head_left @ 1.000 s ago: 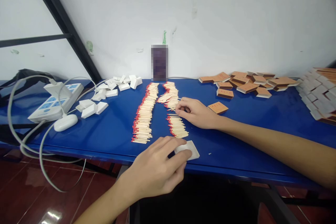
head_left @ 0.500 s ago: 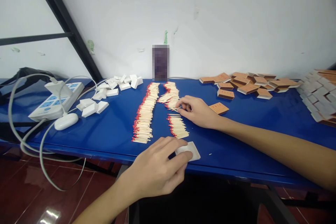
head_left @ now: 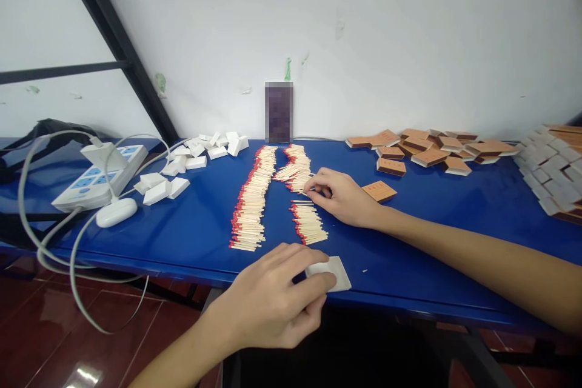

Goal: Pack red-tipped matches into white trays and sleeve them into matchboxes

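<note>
My left hand [head_left: 279,297] grips a small white matchbox tray [head_left: 342,274] at the table's front edge, fingers over its left end. The tray's inside is partly covered by those fingers. My right hand [head_left: 343,197] is closed in a pinch at the stick ends of the right-hand row of matches [head_left: 297,173]; how many sticks lie between thumb and forefinger is too small to tell. Below a gap, the row's nearer part [head_left: 310,221] lies with red heads to the left. A longer row of red-headed matches [head_left: 252,200] runs parallel on the left.
White trays [head_left: 157,191] lie scattered at left, beside a power strip [head_left: 86,188] with looping cables. Orange matchboxes [head_left: 430,154] are heaped at back right, with one box [head_left: 381,191] behind my right wrist. A stack of boxes [head_left: 552,170] stands far right. A pixelated dark rectangle [head_left: 279,112] leans near the wall.
My left hand and the white tray have shifted slightly toward the front edge. My right hand remains at the right row, its fingertips drawn closer together.
</note>
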### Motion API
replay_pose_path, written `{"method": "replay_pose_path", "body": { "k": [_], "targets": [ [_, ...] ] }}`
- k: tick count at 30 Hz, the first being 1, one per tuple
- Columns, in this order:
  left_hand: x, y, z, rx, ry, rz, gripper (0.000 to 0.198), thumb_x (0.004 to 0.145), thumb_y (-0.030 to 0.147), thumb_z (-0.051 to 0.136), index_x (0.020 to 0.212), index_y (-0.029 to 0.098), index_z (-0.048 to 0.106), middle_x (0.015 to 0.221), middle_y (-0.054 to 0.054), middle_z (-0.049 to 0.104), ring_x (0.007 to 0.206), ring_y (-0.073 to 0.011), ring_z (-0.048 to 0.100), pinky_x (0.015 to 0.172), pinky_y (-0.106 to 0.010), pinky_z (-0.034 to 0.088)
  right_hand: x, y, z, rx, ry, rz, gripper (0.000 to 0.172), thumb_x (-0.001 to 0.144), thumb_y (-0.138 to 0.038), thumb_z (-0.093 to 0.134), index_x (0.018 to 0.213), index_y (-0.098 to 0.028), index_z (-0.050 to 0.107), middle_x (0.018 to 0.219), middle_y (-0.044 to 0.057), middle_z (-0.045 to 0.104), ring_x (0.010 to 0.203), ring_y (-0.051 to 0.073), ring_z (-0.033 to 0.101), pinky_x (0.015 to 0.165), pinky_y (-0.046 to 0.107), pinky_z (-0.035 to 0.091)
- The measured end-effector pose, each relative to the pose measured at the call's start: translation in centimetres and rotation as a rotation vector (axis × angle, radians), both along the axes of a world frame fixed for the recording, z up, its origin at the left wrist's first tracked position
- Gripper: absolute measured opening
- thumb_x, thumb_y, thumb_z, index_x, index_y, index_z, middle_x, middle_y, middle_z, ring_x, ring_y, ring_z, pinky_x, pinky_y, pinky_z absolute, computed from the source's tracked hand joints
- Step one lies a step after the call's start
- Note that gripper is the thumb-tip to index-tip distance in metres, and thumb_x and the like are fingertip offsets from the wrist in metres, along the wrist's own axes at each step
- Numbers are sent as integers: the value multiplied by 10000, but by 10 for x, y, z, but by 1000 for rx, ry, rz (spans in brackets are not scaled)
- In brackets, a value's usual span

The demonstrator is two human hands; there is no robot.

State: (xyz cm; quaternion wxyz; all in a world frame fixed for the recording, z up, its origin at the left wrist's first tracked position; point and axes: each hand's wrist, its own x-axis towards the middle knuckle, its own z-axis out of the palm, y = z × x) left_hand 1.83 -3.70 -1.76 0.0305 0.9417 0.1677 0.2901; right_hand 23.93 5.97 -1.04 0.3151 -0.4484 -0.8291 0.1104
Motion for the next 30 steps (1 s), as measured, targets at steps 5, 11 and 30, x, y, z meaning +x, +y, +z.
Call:
{"method": "replay_pose_path", "body": {
  "k": [5, 11, 30],
  "targets": [
    [1, -1, 1, 5, 6, 11, 212, 881, 93, 532, 1073, 153, 599, 1106, -106, 652, 1033, -219, 636, 847, -355, 558, 1, 1, -1, -2, -19, -11, 148, 893, -173, 542, 885, -186, 688, 780, 11, 532, 638, 131, 464, 666, 274, 365],
    [1, -1, 1, 7, 2, 14, 215, 878, 90, 530, 1071, 152, 602, 1101, -110, 653, 1032, -217, 638, 851, -352, 564, 1, 1, -2, 7, -32, -14, 148, 900, -190, 546, 899, -188, 694, 774, 12, 538, 637, 135, 465, 661, 278, 361],
    [1, -1, 2, 5, -6, 24, 229, 875, 95, 534, 1082, 157, 609, 1110, -115, 661, 1049, -227, 645, 847, -364, 578, -2, 2, 0, -91, -55, 0, 68, 873, -164, 526, 853, -193, 584, 852, 27, 565, 764, 165, 513, 712, 292, 380]
  ]
}}
